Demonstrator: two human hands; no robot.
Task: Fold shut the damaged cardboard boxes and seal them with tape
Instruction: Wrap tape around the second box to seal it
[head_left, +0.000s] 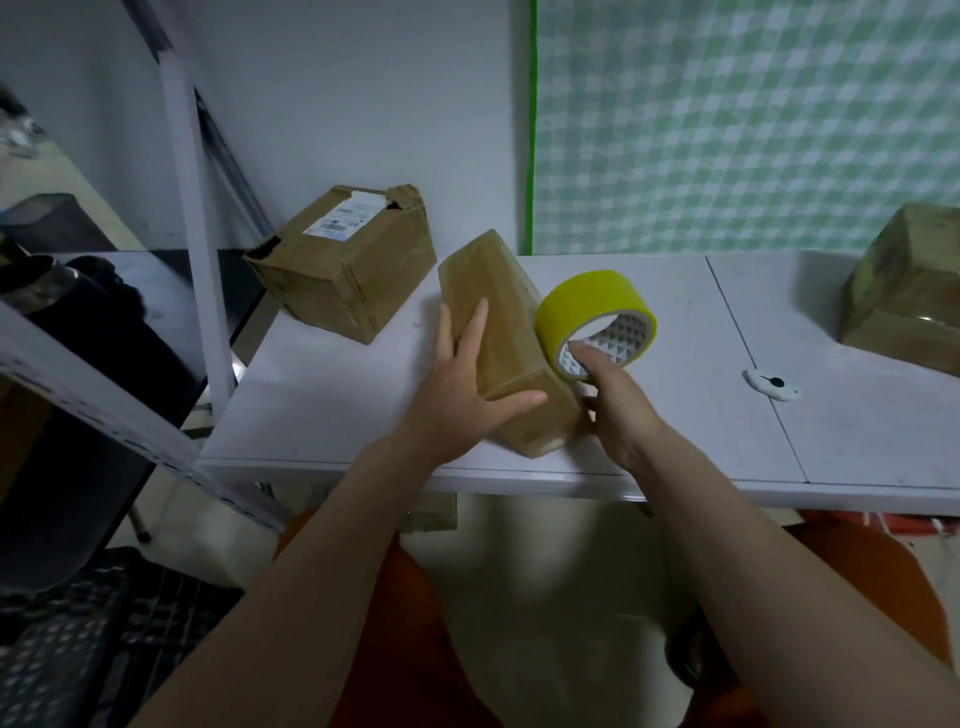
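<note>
A long narrow cardboard box (498, 291) lies on the white table (332, 405), tilted on one edge. My left hand (462, 384) lies flat on its top face with the thumb wrapped over the near end. A roll of yellow tape (592, 306) rests against the box's right side. My right hand (618, 400) grips the roll, with a finger through its core. A larger battered box (348, 265) with a white label and a torn corner stands at the back left of the table. A third box (909, 291) sits at the far right.
A small white cutter (772, 385) lies on the table right of the tape. A metal shelf frame (192, 234) with dark items stands at the left. A black crate (78, 649) is on the floor lower left. The wall runs behind the table.
</note>
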